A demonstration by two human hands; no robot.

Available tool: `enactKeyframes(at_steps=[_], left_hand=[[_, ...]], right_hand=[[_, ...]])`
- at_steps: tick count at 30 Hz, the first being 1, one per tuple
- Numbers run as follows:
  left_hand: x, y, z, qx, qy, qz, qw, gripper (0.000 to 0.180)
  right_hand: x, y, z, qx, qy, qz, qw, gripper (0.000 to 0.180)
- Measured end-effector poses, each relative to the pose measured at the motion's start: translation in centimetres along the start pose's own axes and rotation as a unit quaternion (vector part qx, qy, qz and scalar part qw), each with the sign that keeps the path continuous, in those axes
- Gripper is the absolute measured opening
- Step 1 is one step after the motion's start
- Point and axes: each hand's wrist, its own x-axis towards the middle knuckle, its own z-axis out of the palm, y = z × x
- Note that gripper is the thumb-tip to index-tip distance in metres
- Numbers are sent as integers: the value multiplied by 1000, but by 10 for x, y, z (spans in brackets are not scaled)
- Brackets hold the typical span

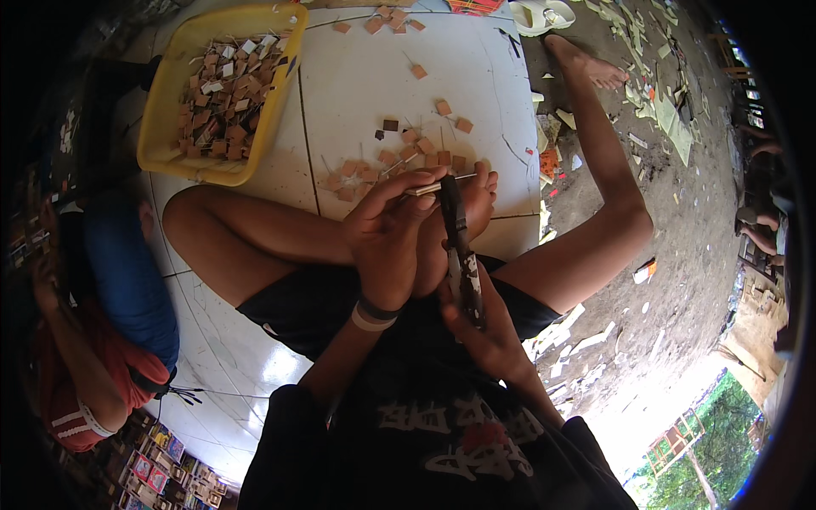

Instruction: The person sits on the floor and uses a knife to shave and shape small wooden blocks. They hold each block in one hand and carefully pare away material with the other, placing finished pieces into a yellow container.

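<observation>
My left hand [389,242] is closed, its fingertips pinching a small wooden square [422,189] seen nearly edge-on. A thin pin [464,177] sticks out to the right of it, past the tool. In my right hand [476,333] is a long dark tool with worn, white-flecked handles, which looks like a pair of pliers [460,246]. The head of the tool stands upright against the square and the pin; whether its jaws grip the pin I cannot tell. Just beyond my hands lies a loose spread of similar brown squares [387,157], many with pins.
A yellow plastic basin [151,127] full of brown and white pinned squares stands at the far left. More squares [387,19] lie farther back on the white tiles [255,217]. My legs flank the work. Scraps litter the dirt floor [620,280]; another person [93,365] sits at left.
</observation>
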Motion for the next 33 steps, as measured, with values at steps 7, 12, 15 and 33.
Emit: enactKeyframes(at_steps=[7,12,15,33], left_hand=[[-2,2,-1,0,3,13,1000,19],[1,-1,-1,-3,0,17,1000,19],[-2,2,3,54,-4,59,997,18],[11,41,1,101,23,-92,990,30]], right_hand=[[-2,-4,1,0,-5,19,1000,59],[-5,-3,-3,72,-24,67,995,65],[-6,4,8,-17,26,69,997,71],[-1,14,-7,-249,116,-95,957,80]])
